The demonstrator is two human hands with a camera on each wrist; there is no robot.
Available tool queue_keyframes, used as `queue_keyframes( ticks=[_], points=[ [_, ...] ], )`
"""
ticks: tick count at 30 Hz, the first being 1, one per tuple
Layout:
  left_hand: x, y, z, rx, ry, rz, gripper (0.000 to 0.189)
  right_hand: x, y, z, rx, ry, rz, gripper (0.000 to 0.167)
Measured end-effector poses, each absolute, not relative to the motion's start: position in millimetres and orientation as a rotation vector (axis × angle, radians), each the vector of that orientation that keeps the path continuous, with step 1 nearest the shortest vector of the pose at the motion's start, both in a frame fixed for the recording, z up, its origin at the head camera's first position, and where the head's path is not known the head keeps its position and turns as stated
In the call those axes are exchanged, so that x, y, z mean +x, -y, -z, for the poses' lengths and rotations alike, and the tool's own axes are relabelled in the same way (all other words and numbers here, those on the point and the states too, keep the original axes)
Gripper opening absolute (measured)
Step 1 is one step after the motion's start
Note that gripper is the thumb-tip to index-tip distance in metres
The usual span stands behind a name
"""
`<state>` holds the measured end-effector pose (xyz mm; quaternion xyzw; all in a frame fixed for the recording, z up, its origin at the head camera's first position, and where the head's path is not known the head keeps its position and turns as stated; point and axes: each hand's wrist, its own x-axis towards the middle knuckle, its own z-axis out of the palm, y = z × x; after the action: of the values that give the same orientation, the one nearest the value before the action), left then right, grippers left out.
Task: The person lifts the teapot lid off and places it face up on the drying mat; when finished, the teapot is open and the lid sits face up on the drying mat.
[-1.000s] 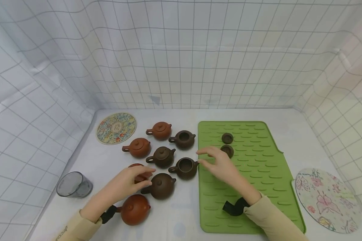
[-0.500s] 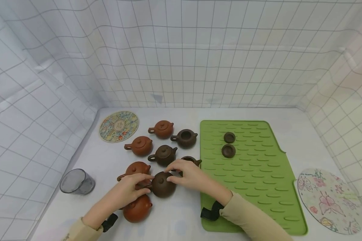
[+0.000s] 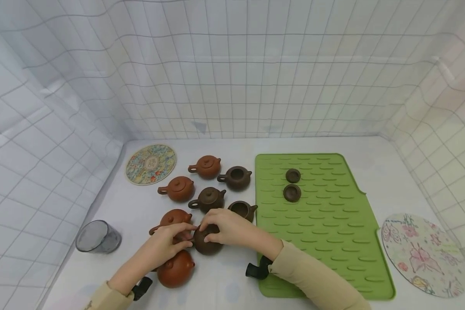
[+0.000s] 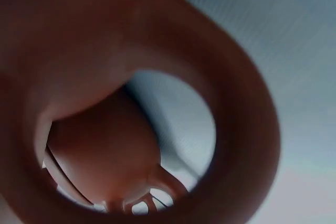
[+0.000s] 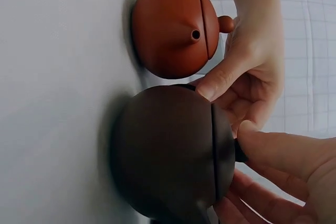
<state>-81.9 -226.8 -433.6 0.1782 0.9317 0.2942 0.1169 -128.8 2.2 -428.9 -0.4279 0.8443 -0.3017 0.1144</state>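
Note:
A dark brown teapot (image 3: 207, 247) stands on the white cloth near the front. My left hand (image 3: 163, 243) pinches its handle from the left; the handle itself is mostly covered by the fingers. My right hand (image 3: 232, 229) is over the top, and in the right wrist view its thumb and fingers pinch the knob of the lid (image 5: 224, 148). The lid sits on the pot. Below my left hand is a reddish teapot (image 3: 175, 270) with its lid on. In the left wrist view a teapot handle (image 4: 249, 124) looms very close.
Several other reddish and dark teapots stand behind, including an open one (image 3: 238, 177) and another open one (image 3: 243, 209) beside my right hand. Two dark lids (image 3: 292, 193) lie on the green mat (image 3: 325, 241). A glass (image 3: 98, 237) stands left; round mats (image 3: 151, 164) lie at the sides.
My right hand has moved left from over the green mat to the dark teapot and now pinches its lid knob. My left hand has closed in on the handle.

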Motion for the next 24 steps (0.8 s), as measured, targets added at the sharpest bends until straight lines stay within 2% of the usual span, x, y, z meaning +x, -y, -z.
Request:
queue_keyframes(
  ticks=[13,19,24],
  points=[
    [-77,225,440,0.523,-2.782,-0.898,0.030,-127,-1,433,-1.306,-2.538,0.834,0.013],
    [-75,224,440,0.531,-2.818,-0.888,0.029,-125,-12,430,-1.251,-2.474,1.053,0.011],
    [-76,224,440,0.502,-2.822,-0.886,0.032,-127,-37,427,-1.095,-2.326,1.350,0.011]
  ],
)
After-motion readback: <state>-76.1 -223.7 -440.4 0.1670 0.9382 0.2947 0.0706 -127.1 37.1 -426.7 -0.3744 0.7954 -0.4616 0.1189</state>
